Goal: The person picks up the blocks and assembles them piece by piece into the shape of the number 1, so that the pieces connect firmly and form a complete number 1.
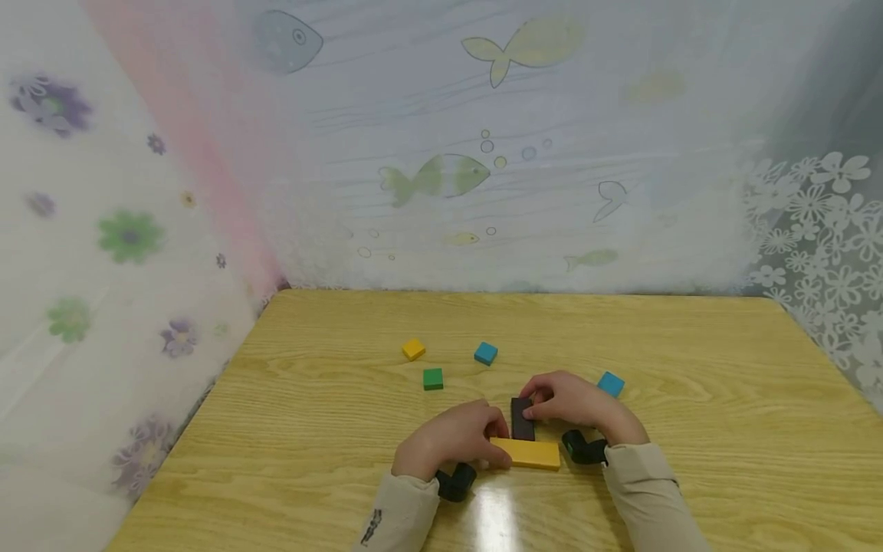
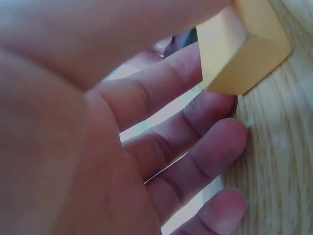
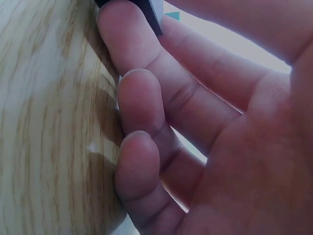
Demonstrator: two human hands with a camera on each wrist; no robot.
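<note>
A long yellow block [image 1: 527, 453] lies crosswise on the table, and my left hand [image 1: 458, 437] pinches its left end between thumb and fingers. In the left wrist view the end of that yellow block [image 2: 249, 61] shows between thumb and index finger. Behind it a black block [image 1: 522, 419] points away from me, its near end at the yellow block's far side. My right hand [image 1: 569, 399] grips the black block, thumb on its right side. Only a dark corner of the black block [image 3: 154, 17] appears in the right wrist view, past the fingers.
Farther back on the wooden table [image 1: 331, 399] lie a small yellow block [image 1: 414, 349], a green block [image 1: 433, 379] and a blue block [image 1: 486, 353]. Another blue block [image 1: 611, 384] sits just beyond my right wrist. Patterned curtains [image 1: 414, 253] hang behind the table.
</note>
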